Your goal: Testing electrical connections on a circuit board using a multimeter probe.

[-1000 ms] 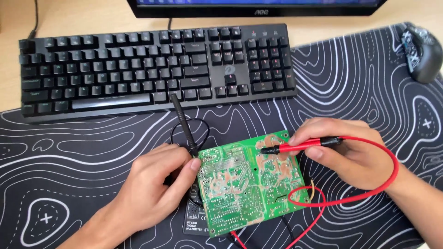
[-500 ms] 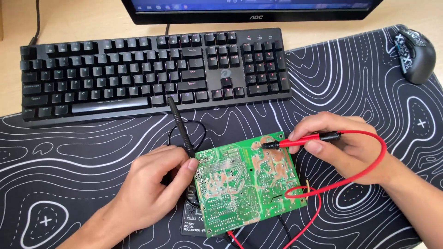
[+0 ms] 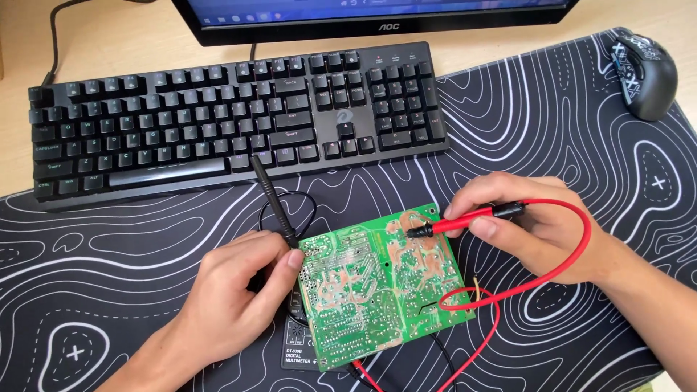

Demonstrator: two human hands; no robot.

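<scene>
**Both probes on the green circuit board, solder side up**

So here's the setup: a green circuit board (image 3: 377, 287) lies solder side up on a black desk mat with white wavy lines (image 3: 109, 268), just in front of a black keyboard (image 3: 232, 116). It's partly sitting on top of a small black meter (image 3: 296, 350), of which only a corner pokes out from under the near-left edge.

The left hand (image 3: 232, 297) is pinching a black probe (image 3: 274, 203) between thumb and fingers, low down near the tip, and the tip is at the left edge of the board. Whether it actually touches a solder point there I can't tell, the thumb covers it. The right hand (image 3: 537, 232) is pinching a red probe (image 3: 465, 221), with the dark tip laid onto the upper right part of the board. The red lead (image 3: 573, 250) loops around the right hand and back across the board's lower right corner.

As for progress, I'd say the board is laid out and both probes are in place, so the checking looks well underway. The meter's display is hidden under the board, so no reading is visible.

A black mouse (image 3: 645, 72) sits far right, and the bottom edge of a monitor (image 3: 377, 18) is up top.
</scene>
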